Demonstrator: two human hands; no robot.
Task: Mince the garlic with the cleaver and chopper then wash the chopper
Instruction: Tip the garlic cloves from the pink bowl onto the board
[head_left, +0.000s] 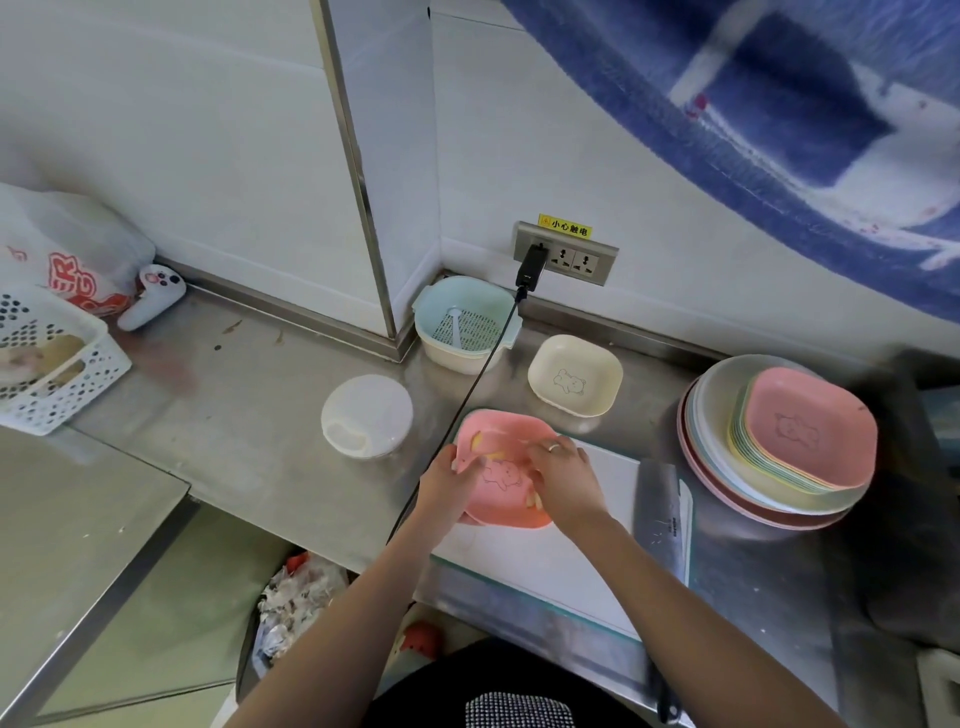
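A pink square dish (511, 499) with a bear drawing sits on the left end of a white cutting board (561, 566). Pale yellow garlic cloves (479, 441) lie inside it. My left hand (448, 486) grips the dish's left rim. My right hand (563, 475), wearing a ring, reaches into the dish with its fingers curled down, and a clove (535, 501) shows at its thumb side. The cleaver (662, 512) lies flat on the board's right end, handle toward me. The white round chopper (367, 415) stands on the steel counter left of the dish.
A black cable (467, 395) runs from the wall socket down past the dish's left side. A blue strainer bowl (467, 325) and a cream dish (575, 375) stand behind. Stacked plates (779, 447) sit right. A white basket (49, 364) is far left, a bin (298, 603) below.
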